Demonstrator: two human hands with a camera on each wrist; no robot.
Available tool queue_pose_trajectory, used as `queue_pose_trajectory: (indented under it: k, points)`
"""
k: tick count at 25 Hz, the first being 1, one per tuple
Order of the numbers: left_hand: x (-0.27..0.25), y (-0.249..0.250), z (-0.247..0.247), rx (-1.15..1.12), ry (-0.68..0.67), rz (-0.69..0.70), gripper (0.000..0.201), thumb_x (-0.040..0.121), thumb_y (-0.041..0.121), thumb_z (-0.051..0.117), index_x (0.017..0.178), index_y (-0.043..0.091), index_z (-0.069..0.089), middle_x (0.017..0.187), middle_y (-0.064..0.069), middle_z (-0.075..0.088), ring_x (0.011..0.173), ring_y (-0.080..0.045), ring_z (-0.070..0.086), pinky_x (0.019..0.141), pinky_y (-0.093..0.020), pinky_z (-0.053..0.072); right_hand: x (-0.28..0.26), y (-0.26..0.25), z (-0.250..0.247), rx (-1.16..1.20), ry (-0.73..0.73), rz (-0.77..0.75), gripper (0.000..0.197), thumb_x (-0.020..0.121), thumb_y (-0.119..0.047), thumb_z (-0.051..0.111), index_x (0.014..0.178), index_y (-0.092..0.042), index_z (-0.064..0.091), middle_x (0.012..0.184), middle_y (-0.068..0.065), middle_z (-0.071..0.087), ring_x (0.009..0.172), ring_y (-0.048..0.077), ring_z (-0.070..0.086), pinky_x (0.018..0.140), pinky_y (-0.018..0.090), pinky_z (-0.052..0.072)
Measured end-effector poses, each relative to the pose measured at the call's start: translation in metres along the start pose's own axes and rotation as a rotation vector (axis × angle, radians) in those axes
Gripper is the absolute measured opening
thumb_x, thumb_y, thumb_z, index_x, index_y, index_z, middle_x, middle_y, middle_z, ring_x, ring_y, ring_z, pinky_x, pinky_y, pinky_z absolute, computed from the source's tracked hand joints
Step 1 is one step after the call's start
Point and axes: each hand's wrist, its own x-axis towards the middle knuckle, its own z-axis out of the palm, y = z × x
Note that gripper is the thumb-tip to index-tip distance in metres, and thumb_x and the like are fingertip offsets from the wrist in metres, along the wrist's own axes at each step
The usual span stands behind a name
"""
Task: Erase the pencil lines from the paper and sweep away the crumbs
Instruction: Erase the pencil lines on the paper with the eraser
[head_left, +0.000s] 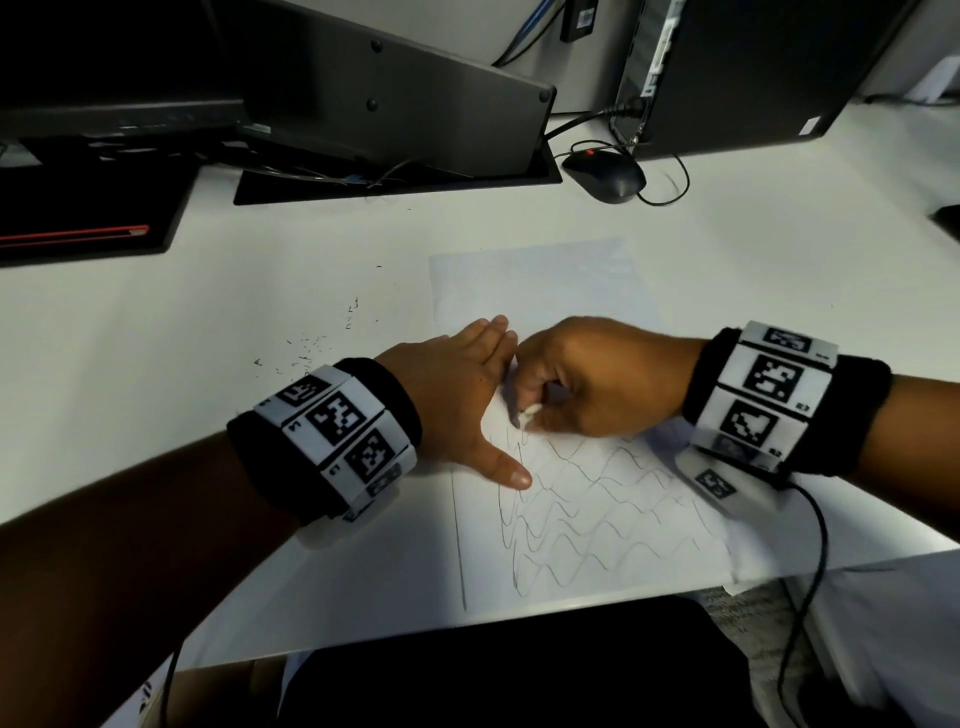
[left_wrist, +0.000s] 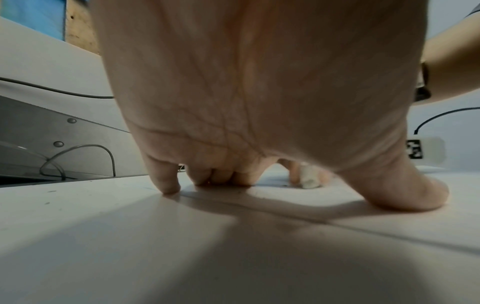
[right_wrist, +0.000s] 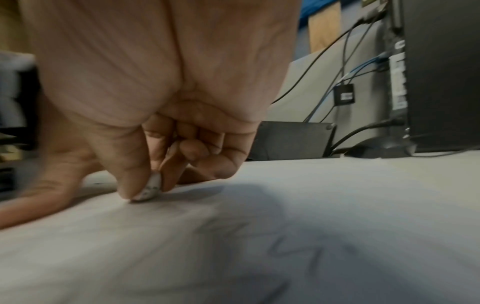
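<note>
A white sheet of paper (head_left: 545, 291) lies on the desk, its near half covered with wavy pencil lines (head_left: 597, 519); the far half looks blank. My left hand (head_left: 467, 384) lies flat on the paper's left edge, fingers straight and thumb spread, pressing it down. My right hand (head_left: 587, 379) pinches a small white eraser (head_left: 529, 414) between thumb and fingers, its tip on the paper at the top of the lines. The eraser (right_wrist: 149, 190) shows grey smudges in the right wrist view. The eraser (left_wrist: 309, 180) also shows beyond my left palm (left_wrist: 259, 82).
Dark eraser crumbs (head_left: 311, 348) are scattered on the desk left of the paper. A monitor stand (head_left: 395, 104), a black mouse (head_left: 605, 174) with its cable and a computer tower (head_left: 753, 67) stand at the back. The desk's front edge (head_left: 519, 629) runs just below the paper.
</note>
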Motion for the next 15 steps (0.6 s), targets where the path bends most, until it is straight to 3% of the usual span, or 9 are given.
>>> queue_pose_trajectory:
  k: [3, 7, 11, 15]
  points:
    - [-0.001, 0.002, -0.002, 0.01, -0.004, -0.004, 0.137, 0.062, 0.091, 0.053, 0.157, 0.019, -0.014, 0.164, 0.001, -0.021, 0.151, -0.013, -0.013, 0.123, -0.043, 0.017, 0.002, 0.007, -0.007, -0.077, 0.121, 0.071, 0.009, 0.083, -0.026, 0.068, 0.091, -0.027, 0.073, 0.09, -0.015, 0.064, 0.079, 0.005, 0.059, 0.071, 0.023, 0.045]
    - [-0.002, 0.001, -0.002, 0.012, -0.016, -0.005, 0.137, 0.062, 0.091, 0.053, 0.157, 0.019, -0.014, 0.164, 0.002, -0.022, 0.151, -0.012, -0.014, 0.123, -0.043, 0.016, -0.002, -0.002, -0.002, -0.044, -0.013, 0.005, 0.008, 0.084, -0.027, 0.068, 0.09, -0.028, 0.072, 0.088, -0.016, 0.066, 0.074, -0.002, 0.056, 0.069, 0.018, 0.043]
    - [-0.001, 0.002, -0.002, 0.025, -0.009, -0.009, 0.138, 0.063, 0.091, 0.052, 0.157, 0.017, -0.016, 0.164, 0.001, -0.023, 0.151, -0.013, -0.014, 0.123, -0.043, 0.015, -0.002, 0.005, -0.009, -0.097, 0.08, 0.091, 0.008, 0.084, -0.028, 0.067, 0.09, -0.027, 0.072, 0.086, -0.015, 0.062, 0.075, 0.002, 0.056, 0.069, 0.022, 0.042]
    - [-0.001, 0.0, -0.001, 0.046, -0.013, -0.006, 0.138, 0.063, 0.092, 0.05, 0.156, 0.015, -0.017, 0.163, 0.0, -0.023, 0.151, -0.014, -0.015, 0.124, -0.043, 0.015, -0.007, -0.003, -0.008, -0.107, -0.034, 0.036, 0.007, 0.085, -0.027, 0.067, 0.091, -0.027, 0.072, 0.082, -0.019, 0.058, 0.07, -0.002, 0.052, 0.062, 0.01, 0.033]
